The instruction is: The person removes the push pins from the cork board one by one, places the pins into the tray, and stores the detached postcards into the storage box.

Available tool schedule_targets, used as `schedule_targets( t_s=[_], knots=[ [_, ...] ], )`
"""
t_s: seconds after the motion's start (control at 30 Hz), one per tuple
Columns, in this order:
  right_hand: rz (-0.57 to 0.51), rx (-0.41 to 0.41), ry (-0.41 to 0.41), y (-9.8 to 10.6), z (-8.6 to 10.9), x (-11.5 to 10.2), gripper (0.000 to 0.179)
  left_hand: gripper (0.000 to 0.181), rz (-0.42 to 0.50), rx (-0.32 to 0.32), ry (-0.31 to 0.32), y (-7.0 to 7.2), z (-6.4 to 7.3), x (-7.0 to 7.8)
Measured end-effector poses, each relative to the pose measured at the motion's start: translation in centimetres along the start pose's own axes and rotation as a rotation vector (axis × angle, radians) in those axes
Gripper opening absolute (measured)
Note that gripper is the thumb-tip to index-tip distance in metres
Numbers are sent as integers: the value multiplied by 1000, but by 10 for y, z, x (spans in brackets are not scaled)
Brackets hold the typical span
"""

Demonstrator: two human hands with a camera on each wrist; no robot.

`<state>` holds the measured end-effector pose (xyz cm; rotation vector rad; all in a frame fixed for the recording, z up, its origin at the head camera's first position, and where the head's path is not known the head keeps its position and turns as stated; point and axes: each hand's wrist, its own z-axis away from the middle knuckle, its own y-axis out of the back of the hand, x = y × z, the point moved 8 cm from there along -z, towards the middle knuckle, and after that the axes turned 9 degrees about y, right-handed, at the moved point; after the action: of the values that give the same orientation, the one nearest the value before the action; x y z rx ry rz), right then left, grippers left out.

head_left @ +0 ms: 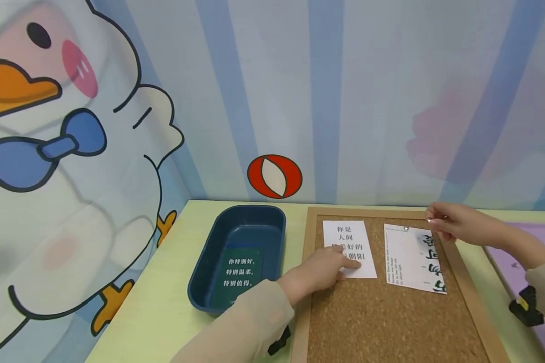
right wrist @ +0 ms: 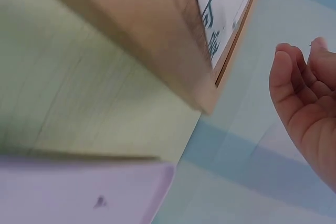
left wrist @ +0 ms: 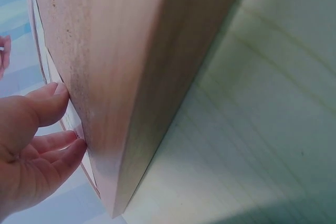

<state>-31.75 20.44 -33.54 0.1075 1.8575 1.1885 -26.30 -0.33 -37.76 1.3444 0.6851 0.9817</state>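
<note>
The yellow-green table (head_left: 150, 292) carries 1 blue tray (head_left: 247, 229), 1 corkboard (head_left: 390, 322) and 1 purple panel (right wrist: 52, 192).

Under my left hand (head_left: 324, 268) I have a white card (head_left: 350, 232), smooth matt paper, laid on the cork board (head_left: 381, 325), which looks rough and grainy inside its smooth pale wood frame (head_left: 303, 312). The second white card (head_left: 409, 262) is matt paper too, with a shiny pin (head_left: 406, 229) at its top. A tiny thing (head_left: 429, 220) in my right hand (head_left: 456, 223) glints, its material unclear to me. My sleeves (head_left: 250, 317) are soft-looking matt cloth, the blue tray (head_left: 259, 229) smooth plastic with a dull sheen, the backdrop (head_left: 368, 101) lightly creased matt fabric
</note>
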Motion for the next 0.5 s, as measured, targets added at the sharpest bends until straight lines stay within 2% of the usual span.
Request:
schedule_targets(
  t_s=[0.13, 0.5],
  knots=[
    [61, 33, -25, 12, 18, 13, 9, 42, -6, -1, 4, 1, -2, -1],
    [200, 26, -118, 21, 67, 55, 14, 42, -4, 6, 0, -1, -2, -4]
  ],
)
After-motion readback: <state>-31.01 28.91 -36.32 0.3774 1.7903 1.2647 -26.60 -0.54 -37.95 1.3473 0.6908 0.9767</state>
